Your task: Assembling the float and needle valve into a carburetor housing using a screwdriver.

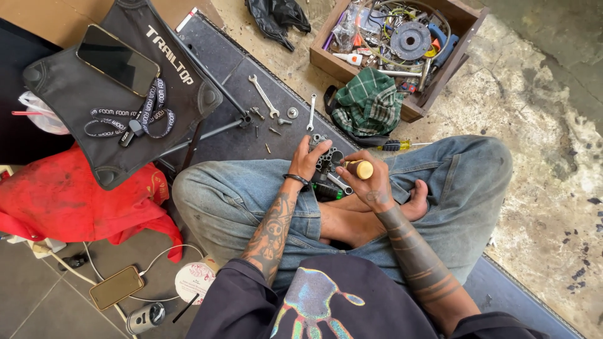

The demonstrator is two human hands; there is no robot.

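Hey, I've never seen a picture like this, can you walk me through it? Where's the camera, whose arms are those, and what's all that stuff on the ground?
There is one picture, taken by a camera on a person's head, looking down at their own lap. They sit cross-legged in jeans on a black mat.

The left hand grips a dark metal part. The right hand holds a screwdriver with a yellow handle against that part.

On the mat lie two wrenches, a few screws and a washer. A wooden box of tools stands beyond, with a green checked cloth in front of it. On the left, a phone lies on a black bag, above a red cloth.
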